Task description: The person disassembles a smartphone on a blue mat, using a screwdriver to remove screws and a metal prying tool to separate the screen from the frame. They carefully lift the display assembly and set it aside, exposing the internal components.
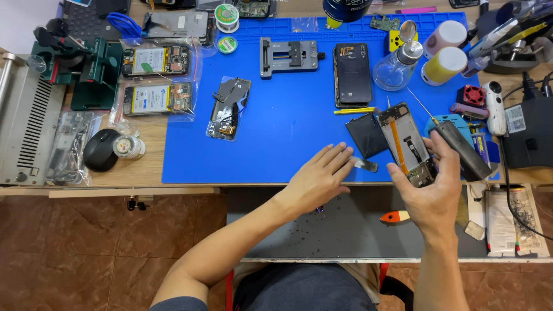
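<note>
My right hand (433, 193) holds an opened phone body (406, 144) with its inner parts and an orange flex strip facing up, together with a dark electric screwdriver (461, 148) whose thin bit points up-left. My left hand (319, 175) lies flat, fingers spread, on the front edge of the blue work mat (288, 115). Its fingertips are next to a small metal plate (365, 165). A black battery (366, 136) lies just left of the held phone.
On the mat lie a black phone back (352, 74), a metal clamp jig (288, 56), a bagged phone part (229, 108) and a glass bottle (396, 68). Two bagged opened phones (155, 78) lie at left, beside a black mouse (101, 150). A pull-out tray (357, 224) holds small screws.
</note>
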